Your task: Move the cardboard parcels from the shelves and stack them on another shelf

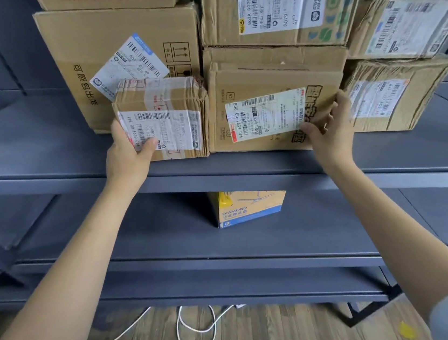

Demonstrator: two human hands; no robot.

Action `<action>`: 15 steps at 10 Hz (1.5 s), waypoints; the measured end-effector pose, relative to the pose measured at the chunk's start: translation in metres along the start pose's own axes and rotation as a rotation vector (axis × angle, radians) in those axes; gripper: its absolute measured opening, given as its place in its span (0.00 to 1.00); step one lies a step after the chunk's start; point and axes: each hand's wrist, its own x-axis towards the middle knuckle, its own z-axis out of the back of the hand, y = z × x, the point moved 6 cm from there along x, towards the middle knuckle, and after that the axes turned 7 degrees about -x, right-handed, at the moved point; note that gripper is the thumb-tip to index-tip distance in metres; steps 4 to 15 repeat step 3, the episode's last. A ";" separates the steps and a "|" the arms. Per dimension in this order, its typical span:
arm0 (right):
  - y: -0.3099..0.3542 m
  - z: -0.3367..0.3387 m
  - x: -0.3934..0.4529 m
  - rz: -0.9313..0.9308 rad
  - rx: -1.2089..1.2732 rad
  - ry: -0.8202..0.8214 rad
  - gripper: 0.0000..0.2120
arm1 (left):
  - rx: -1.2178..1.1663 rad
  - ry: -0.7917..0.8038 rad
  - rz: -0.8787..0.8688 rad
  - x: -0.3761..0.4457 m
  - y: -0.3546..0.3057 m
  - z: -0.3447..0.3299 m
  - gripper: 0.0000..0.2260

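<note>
Grey metal shelving fills your view, with wood-look flooring and a loose white cable [197,328] at 6 o'clock. On the upper shelf [30,142] your 2 parcels sit side by side at the front edge, touching: the small taped parcel [166,120] just left of centre and the wider labelled parcel [271,102] at 3 o'clock of it. Your left hand [127,153] grips the small one at its left face, thumb pressed across the white label, the other fingers hidden behind the box so you cannot tell how they lie. Your right hand [327,126] holds the wider parcel's right edge, fingers curled round the corner and thumb on the front face.

Outward from there, a big brown box [96,58] stands behind at 11 o'clock, another labelled box [275,2] rests on top at 1 o'clock, and 2 more parcels [396,64] are piled at 3 o'clock, just beside your right hand. On the lower shelf [254,239] a single yellow-and-blue box [247,209] stands at 6 o'clock.

By my reading you are early on: at least 6 parcels remain on the upper shelf, neither gripped one looks lifted yet, and if the lower shelf is your target it carries only 1 box
</note>
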 end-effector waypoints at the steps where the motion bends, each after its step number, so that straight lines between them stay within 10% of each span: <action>1: 0.002 -0.004 -0.002 -0.012 -0.050 0.033 0.32 | -0.011 0.012 0.016 -0.001 -0.001 -0.002 0.24; 3: -0.005 0.000 -0.005 -0.015 -0.028 0.003 0.42 | -0.025 -0.060 -0.036 -0.005 -0.007 0.002 0.44; 15: -0.005 0.000 -0.005 -0.015 -0.028 0.003 0.42 | -0.025 -0.060 -0.036 -0.005 -0.007 0.002 0.44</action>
